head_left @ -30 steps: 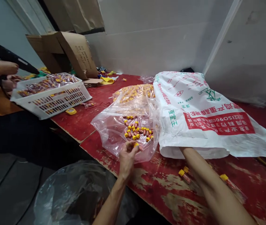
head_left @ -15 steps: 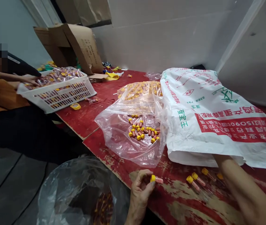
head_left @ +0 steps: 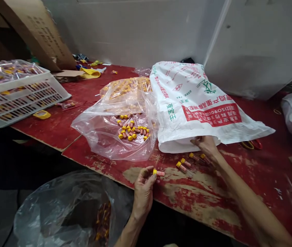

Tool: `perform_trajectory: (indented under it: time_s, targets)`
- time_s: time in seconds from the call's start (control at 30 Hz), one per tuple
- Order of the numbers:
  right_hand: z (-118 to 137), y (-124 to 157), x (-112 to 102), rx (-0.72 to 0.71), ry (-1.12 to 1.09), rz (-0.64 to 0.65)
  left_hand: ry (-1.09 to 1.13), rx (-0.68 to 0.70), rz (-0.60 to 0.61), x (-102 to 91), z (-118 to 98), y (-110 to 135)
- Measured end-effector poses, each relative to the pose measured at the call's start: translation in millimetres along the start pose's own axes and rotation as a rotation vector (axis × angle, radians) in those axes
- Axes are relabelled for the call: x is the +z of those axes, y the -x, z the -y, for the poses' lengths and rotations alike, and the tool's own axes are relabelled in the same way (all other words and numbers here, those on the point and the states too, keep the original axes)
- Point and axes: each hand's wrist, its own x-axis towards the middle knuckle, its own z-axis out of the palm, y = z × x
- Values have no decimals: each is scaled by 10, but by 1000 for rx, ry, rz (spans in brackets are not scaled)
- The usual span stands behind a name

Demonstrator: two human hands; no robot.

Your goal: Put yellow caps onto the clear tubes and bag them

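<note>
My left hand (head_left: 144, 185) pinches a small yellow-capped vial (head_left: 159, 173) by its cap end, over the front edge of the table; red and pale bits fill its clear tube. My right hand (head_left: 207, 145) is at the open mouth of a white printed woven sack (head_left: 173, 132), its fingers partly hidden by the sack's lip. Whether it grips anything does not show. Just below it lie several more capped vials (head_left: 183, 165) on the table. A clear plastic bag (head_left: 94, 132) beside the sack has many similar vials in it.
A white crate (head_left: 33, 94) of packed vials stands at the left, near a cardboard box (head_left: 40, 31). Below the table edge is another clear bag (head_left: 50, 206) with vials. A yellow tape roll (head_left: 42, 114) and scissors (head_left: 251, 144) lie on the red table (head_left: 97, 164).
The view has turned right, and the co-worker at the left is out of it. My right hand, hidden inside the sack before, now shows at its mouth. My left hand still holds the vial.
</note>
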Motion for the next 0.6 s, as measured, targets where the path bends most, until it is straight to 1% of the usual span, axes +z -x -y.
perform_trajectory:
  time_s: [0.07, 0.13, 0.2, 0.23, 0.33, 0.47, 0.53, 0.6]
  targets:
    - [200, 431, -15, 87, -310, 119, 18, -31, 6, 62, 35, 36]
    - [403, 860, -14, 92, -566, 215, 27, -62, 22, 134, 79, 78]
    - [567, 1190, 16, 53, -674, 236, 23, -53, 37, 209, 125, 129]
    - [629, 1302, 44, 34, -697, 229, 7, -42, 49, 241, 149, 158]
    - [746, 1453, 148, -3, -720, 205, -91, -13, 92, 297, 218, 253]
    - [845, 1463, 258, -26, -676, 119, -241, 45, 125, 270, 288, 374]
    - [897, 1484, 303, -21, -621, 67, -334, 100, 157, 241, 307, 432]
    - [945, 1535, 361, -25, -547, 11, -431, 184, 189, 215, 311, 481]
